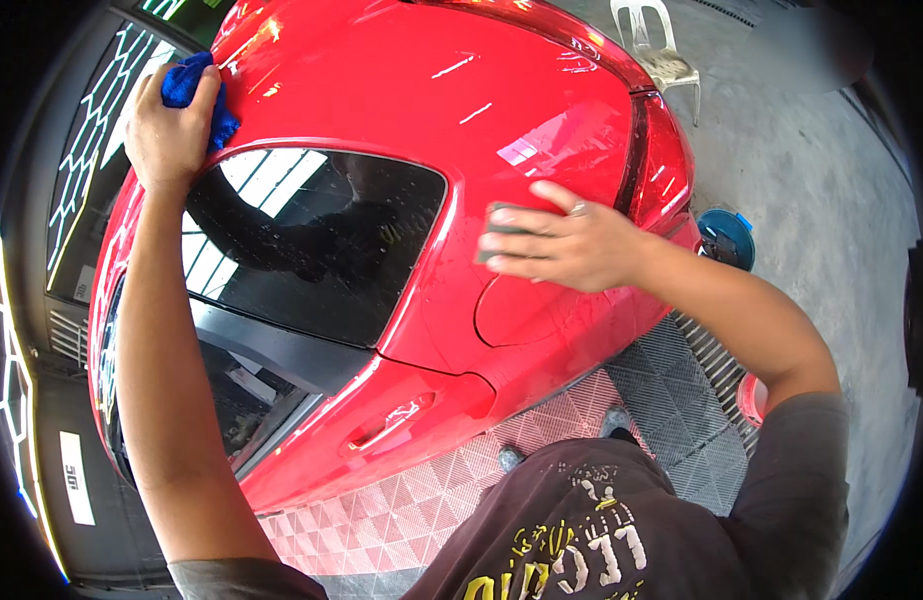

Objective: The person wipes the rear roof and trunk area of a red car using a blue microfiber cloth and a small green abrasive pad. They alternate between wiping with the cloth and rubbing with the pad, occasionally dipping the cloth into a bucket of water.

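Observation:
Beside me stands a glossy red car (381, 90). My left hand (169, 130) is closed round a bunched blue cloth (224, 122), resting at the roof edge above the dark side window (321, 240). My right hand (571, 240), slightly blurred, presses a small dark grey block (503, 212), like a sponge or pad, against the rear side panel. Its fingers lie stretched over the block, just above the fuel flap (541, 310). Part of the block is hidden under the fingers.
A white plastic chair (656, 50) stands beyond the car's rear. Near the tail light is a blue bucket (726, 238) with dark contents. A red container (751, 400) sits by the floor grate (716, 370). Red and grey tiles (381, 520) cover the floor beside the car.

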Tool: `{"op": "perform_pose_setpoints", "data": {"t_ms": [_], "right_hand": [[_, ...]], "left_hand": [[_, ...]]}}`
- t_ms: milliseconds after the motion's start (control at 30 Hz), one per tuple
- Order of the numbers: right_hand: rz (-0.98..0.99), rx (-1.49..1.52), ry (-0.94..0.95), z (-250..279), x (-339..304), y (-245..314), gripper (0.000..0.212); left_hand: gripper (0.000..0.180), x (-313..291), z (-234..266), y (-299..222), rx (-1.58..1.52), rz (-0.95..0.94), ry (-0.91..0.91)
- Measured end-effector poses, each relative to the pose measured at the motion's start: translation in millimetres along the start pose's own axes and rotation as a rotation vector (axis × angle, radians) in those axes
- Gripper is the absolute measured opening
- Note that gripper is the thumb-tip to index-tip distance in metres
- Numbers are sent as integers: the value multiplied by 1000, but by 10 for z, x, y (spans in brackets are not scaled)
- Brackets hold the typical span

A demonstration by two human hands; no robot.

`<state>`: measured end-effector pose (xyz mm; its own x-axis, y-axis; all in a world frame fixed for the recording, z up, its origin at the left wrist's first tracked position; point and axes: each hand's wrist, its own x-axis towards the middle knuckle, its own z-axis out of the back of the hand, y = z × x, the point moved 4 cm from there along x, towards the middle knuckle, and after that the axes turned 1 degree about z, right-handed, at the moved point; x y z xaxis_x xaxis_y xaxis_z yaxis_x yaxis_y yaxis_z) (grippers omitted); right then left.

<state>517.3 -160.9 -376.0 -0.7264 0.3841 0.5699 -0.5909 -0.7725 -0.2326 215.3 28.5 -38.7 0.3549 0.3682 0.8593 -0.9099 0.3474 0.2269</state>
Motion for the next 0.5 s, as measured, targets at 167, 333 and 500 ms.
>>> {"op": "perform_pose_setpoints", "data": {"t_ms": [167, 333, 500], "right_hand": [[36, -116, 144, 89, -360, -181, 57], [-114, -115, 27, -124, 137, 168, 65], [-745, 19, -113, -634, 357, 1271, 69]], "left_hand": [[63, -13, 2, 6, -5, -37, -46], [72, -22, -117, 70, 24, -41, -59], [69, -69, -1, -14, 6, -69, -23]]}}
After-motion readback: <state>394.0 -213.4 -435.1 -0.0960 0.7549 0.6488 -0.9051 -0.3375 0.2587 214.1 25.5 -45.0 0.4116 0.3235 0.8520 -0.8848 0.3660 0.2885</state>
